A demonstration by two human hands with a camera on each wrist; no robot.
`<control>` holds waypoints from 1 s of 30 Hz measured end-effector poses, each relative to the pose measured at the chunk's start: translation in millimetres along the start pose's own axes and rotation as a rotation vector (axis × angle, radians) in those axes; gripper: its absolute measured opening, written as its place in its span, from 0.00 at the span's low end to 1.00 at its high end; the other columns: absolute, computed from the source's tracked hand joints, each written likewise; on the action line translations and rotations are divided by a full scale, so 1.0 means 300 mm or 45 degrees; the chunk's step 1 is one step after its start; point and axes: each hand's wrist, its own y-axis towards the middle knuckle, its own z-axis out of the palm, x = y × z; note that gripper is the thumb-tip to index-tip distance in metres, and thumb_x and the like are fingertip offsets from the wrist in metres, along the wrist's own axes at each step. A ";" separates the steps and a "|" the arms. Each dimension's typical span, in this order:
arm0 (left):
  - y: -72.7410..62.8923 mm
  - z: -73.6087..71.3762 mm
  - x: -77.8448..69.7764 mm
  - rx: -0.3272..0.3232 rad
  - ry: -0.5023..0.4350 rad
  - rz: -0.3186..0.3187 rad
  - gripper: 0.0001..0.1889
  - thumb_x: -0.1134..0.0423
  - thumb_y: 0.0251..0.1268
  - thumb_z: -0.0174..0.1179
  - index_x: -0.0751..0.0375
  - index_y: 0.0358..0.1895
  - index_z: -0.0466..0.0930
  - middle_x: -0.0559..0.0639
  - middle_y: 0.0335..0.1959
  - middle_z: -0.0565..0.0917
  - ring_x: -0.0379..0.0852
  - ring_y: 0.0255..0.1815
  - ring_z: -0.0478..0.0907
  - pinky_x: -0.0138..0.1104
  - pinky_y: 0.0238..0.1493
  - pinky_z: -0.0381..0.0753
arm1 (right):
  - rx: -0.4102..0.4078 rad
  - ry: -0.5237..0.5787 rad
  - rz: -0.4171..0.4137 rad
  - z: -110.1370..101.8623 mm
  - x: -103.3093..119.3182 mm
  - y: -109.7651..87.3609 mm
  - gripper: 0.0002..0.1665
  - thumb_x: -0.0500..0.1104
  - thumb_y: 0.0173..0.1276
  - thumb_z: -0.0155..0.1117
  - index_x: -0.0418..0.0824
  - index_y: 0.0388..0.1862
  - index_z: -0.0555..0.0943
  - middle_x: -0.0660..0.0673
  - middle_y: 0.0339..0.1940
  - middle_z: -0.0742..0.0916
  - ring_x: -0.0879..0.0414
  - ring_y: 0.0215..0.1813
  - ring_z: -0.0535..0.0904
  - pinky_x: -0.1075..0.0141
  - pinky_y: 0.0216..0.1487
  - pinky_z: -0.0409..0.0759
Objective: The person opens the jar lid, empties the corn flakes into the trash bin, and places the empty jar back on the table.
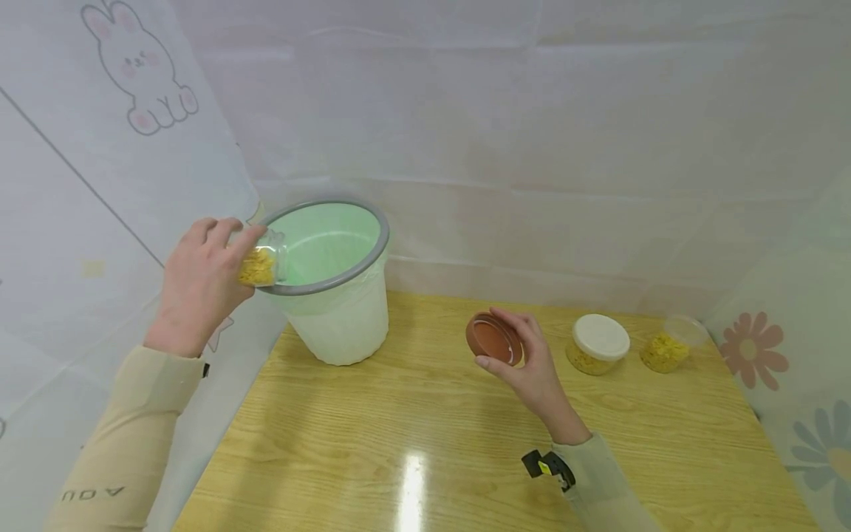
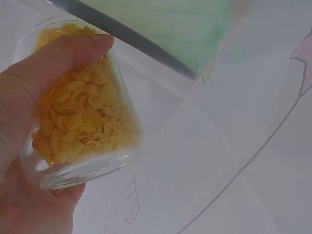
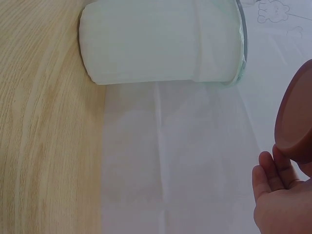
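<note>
My left hand [image 1: 206,277] grips a clear glass jar [image 1: 271,258] of yellow flakes at the near left rim of a bin. The jar is tipped on its side with its mouth toward the bin's inside. In the left wrist view, the flakes [image 2: 85,114] fill most of the jar, and the thumb lies across the glass. The bin [image 1: 346,325] is white outside, with a light green liner and a grey rim. Over the table, my right hand [image 1: 535,373] pinches a round reddish-brown lid [image 1: 492,338] by its edge, its hollow side facing the head camera.
At the right of the wooden table [image 1: 372,436] stand a white-lidded tub [image 1: 601,338] of yellow flakes and a small clear container [image 1: 665,352] of flakes, its clear lid tilted up. Pale printed sheets [image 1: 499,133] hang behind and at both sides.
</note>
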 end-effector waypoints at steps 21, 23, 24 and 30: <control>-0.001 0.005 0.022 -0.051 0.030 0.031 0.45 0.78 0.24 0.79 0.63 0.61 0.76 0.70 0.50 0.79 0.74 0.52 0.72 0.62 0.52 0.76 | 0.001 0.018 -0.006 -0.003 0.004 -0.001 0.42 0.24 0.56 0.74 0.31 0.71 0.72 0.30 0.57 0.74 0.39 0.57 0.74 0.68 0.56 0.78; 0.002 0.008 0.027 -0.058 0.030 0.055 0.44 0.78 0.24 0.78 0.63 0.60 0.76 0.70 0.49 0.79 0.73 0.51 0.72 0.62 0.52 0.76 | 0.000 0.008 -0.003 -0.004 0.006 -0.003 0.42 0.24 0.56 0.74 0.31 0.71 0.72 0.31 0.57 0.74 0.40 0.57 0.74 0.68 0.56 0.78; 0.004 0.010 0.030 -0.062 0.031 0.066 0.44 0.78 0.25 0.78 0.63 0.60 0.77 0.70 0.49 0.79 0.73 0.51 0.72 0.62 0.52 0.76 | 0.000 0.004 -0.002 -0.004 0.007 -0.003 0.42 0.24 0.56 0.74 0.31 0.71 0.72 0.31 0.57 0.74 0.40 0.57 0.74 0.68 0.56 0.78; 0.015 0.011 0.035 -0.064 0.023 0.089 0.41 0.79 0.28 0.76 0.62 0.59 0.78 0.70 0.47 0.79 0.73 0.50 0.73 0.61 0.52 0.76 | 0.000 0.010 -0.004 -0.006 0.008 -0.003 0.42 0.24 0.57 0.74 0.32 0.71 0.72 0.31 0.57 0.74 0.40 0.57 0.74 0.67 0.56 0.78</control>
